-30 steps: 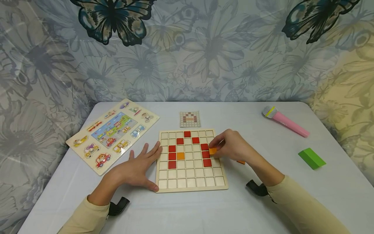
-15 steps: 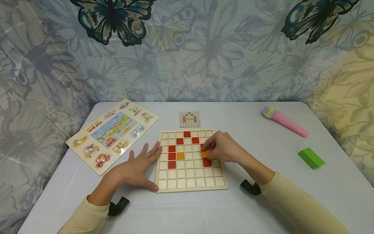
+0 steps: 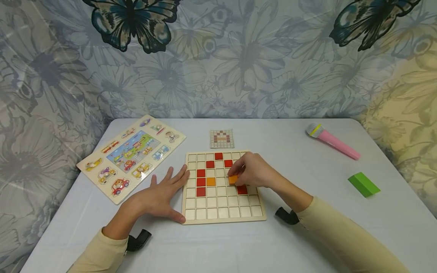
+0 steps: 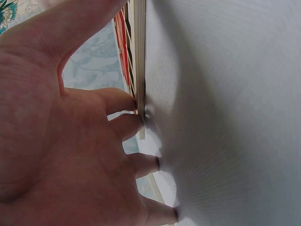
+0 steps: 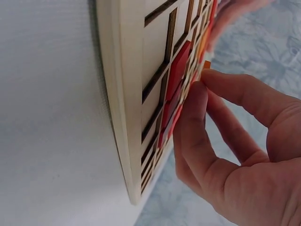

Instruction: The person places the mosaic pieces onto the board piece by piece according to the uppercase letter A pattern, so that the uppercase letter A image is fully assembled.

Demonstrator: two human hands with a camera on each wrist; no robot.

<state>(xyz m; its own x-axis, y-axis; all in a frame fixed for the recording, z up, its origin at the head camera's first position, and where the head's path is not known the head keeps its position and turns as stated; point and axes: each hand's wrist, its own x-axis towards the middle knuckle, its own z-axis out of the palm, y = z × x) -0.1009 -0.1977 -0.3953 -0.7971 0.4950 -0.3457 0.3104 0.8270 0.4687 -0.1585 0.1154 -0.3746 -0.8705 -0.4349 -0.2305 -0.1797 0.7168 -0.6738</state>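
A wooden grid board (image 3: pixel 222 221) lies mid-table with several red tiles (image 3: pixel 201 182) and one orange tile (image 3: pixel 211 182) in its cells. My right hand (image 3: pixel 256 170) pinches another orange tile (image 3: pixel 233 180) between thumb and fingertips, over the right half of the board. In the right wrist view only a sliver of that held tile (image 5: pixel 207 64) shows at the fingertips. Some red tiles are hidden behind the right hand in the head view. My left hand (image 3: pixel 158 199) lies spread at the board's left side, thumb by the near corner and fingertips along the edge.
Behind the board lies a small pattern card (image 3: pixel 222 139). A picture puzzle board (image 3: pixel 133 159) with vehicles is at the left. Over on the right are a pink toy microphone (image 3: pixel 334 142) and a green block (image 3: pixel 363 184).
With the orange tile pinched, my right hand has moved left, from the board's right edge to farther inside the grid. The left hand and the board have stayed put.
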